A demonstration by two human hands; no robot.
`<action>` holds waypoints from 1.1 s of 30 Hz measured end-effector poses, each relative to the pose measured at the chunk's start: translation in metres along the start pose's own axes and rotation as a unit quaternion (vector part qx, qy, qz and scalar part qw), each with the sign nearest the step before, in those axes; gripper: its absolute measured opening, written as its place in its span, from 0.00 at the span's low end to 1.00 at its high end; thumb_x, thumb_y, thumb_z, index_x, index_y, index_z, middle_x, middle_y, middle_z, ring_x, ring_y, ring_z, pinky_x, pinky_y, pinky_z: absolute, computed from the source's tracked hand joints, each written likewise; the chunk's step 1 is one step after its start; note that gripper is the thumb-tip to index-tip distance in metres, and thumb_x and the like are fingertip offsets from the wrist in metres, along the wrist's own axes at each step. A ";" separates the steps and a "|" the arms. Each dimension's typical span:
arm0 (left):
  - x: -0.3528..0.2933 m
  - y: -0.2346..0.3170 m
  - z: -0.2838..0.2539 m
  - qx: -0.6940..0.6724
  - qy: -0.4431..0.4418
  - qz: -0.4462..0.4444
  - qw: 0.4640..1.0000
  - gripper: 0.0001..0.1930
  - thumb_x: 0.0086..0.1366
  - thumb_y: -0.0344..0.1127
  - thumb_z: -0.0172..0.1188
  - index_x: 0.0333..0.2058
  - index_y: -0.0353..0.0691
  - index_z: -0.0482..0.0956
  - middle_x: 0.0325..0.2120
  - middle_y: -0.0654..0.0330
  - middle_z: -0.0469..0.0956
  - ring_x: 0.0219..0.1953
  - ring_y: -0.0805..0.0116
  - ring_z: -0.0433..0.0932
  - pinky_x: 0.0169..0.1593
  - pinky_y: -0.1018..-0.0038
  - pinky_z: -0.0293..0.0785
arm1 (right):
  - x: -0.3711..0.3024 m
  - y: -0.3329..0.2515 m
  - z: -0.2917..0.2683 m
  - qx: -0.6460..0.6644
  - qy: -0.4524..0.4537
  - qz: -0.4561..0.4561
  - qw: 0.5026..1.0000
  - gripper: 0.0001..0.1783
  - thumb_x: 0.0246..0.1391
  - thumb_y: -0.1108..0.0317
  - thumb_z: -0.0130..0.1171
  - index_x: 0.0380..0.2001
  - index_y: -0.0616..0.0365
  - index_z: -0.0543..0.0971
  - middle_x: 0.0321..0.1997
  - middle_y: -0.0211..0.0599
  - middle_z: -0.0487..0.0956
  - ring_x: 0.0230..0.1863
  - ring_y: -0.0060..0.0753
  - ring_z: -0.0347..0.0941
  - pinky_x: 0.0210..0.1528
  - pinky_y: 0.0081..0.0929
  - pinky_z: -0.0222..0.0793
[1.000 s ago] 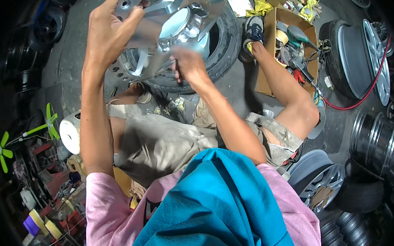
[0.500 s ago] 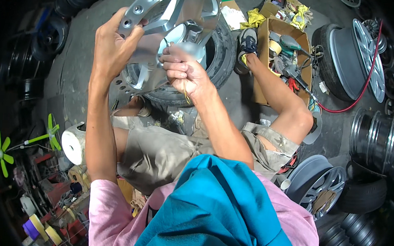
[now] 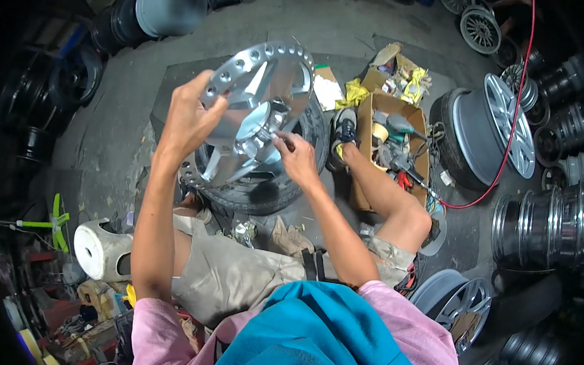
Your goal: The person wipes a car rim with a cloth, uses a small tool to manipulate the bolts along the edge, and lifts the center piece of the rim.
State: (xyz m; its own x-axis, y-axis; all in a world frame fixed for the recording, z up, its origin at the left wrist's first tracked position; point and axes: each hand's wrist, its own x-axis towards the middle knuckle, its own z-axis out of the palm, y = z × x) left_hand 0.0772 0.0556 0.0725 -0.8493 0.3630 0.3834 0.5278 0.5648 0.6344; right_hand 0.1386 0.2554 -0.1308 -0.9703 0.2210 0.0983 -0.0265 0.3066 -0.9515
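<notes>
A shiny silver wheel face with spokes and a ring of bolt holes is held up at a tilt in front of me. My left hand grips its upper left edge, thumb on the near side and fingers wrapped round the rim. At the raised hub, my right hand has its fingertips pressed together against the right side. Whatever those fingers may pinch is too small to make out. Below and behind the wheel face lies a black tyre on the floor.
A cardboard box of power tools and rags sits beyond my right leg. Beside it stand a tyred wheel and a red hose. Chrome rims are stacked at the right. A white canister lies left of my leg.
The view has shifted, and the wheel face sits lower in it. My right hand has moved from in front of the hub to its right side. The thin yellow strand below that hand no longer shows.
</notes>
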 end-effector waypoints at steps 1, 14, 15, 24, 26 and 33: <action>0.001 -0.002 0.000 0.001 0.002 0.006 1.000 0.09 0.63 0.26 0.58 0.41 0.31 0.79 0.29 0.57 0.82 0.34 0.74 0.76 0.41 0.73 0.74 | 0.002 0.004 0.002 -0.020 -0.013 -0.018 1.000 0.18 0.62 0.61 0.63 0.48 0.63 0.81 0.42 0.54 0.83 0.44 0.54 0.82 0.46 0.40 0.74; -0.001 -0.013 -0.001 -0.005 0.012 0.009 1.000 0.11 0.61 0.27 0.60 0.42 0.31 0.78 0.29 0.50 0.80 0.32 0.65 0.79 0.41 0.68 0.74 | 0.042 -0.006 -0.013 -0.240 0.053 -0.254 0.935 0.15 0.58 0.70 0.64 0.47 0.60 0.74 0.42 0.52 0.77 0.43 0.64 0.76 0.42 0.51 0.73; 0.000 -0.013 -0.001 0.002 0.009 0.008 1.000 0.12 0.61 0.28 0.60 0.43 0.31 0.79 0.29 0.50 0.81 0.32 0.64 0.79 0.41 0.68 0.74 | 0.040 -0.007 -0.014 -0.236 0.052 -0.246 0.939 0.15 0.58 0.71 0.64 0.47 0.60 0.74 0.42 0.52 0.77 0.43 0.64 0.76 0.42 0.50 0.73; 0.002 -0.019 -0.001 0.016 0.006 0.005 1.000 0.13 0.61 0.29 0.59 0.45 0.32 0.80 0.31 0.51 0.83 0.33 0.65 0.81 0.40 0.68 0.75 | 0.068 -0.021 -0.039 -0.320 0.014 -0.318 0.892 0.15 0.54 0.72 0.65 0.45 0.55 0.76 0.39 0.43 0.75 0.44 0.53 0.76 0.46 0.46 0.72; 0.001 -0.017 -0.003 0.017 0.003 0.000 1.000 0.13 0.61 0.29 0.59 0.44 0.32 0.80 0.30 0.51 0.83 0.32 0.65 0.80 0.39 0.68 0.75 | 0.068 -0.022 -0.039 -0.323 0.020 -0.339 0.883 0.14 0.53 0.73 0.65 0.43 0.54 0.76 0.38 0.41 0.74 0.44 0.48 0.76 0.47 0.43 0.72; -0.001 -0.014 -0.001 0.004 0.016 0.002 1.000 0.13 0.61 0.32 0.60 0.42 0.31 0.79 0.27 0.51 0.81 0.28 0.67 0.76 0.35 0.69 0.72 | 0.054 -0.025 -0.044 -0.329 0.013 -0.312 0.891 0.14 0.55 0.73 0.64 0.44 0.53 0.74 0.40 0.40 0.73 0.37 0.49 0.79 0.37 0.44 0.76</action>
State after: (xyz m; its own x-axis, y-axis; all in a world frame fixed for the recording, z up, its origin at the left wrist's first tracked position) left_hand 0.0705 0.0461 0.0638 -0.8466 0.3422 0.4077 0.5320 0.5691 0.6270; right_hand 0.0970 0.3006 -0.0885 -0.8097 -0.1640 0.5634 -0.4045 0.8516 -0.3335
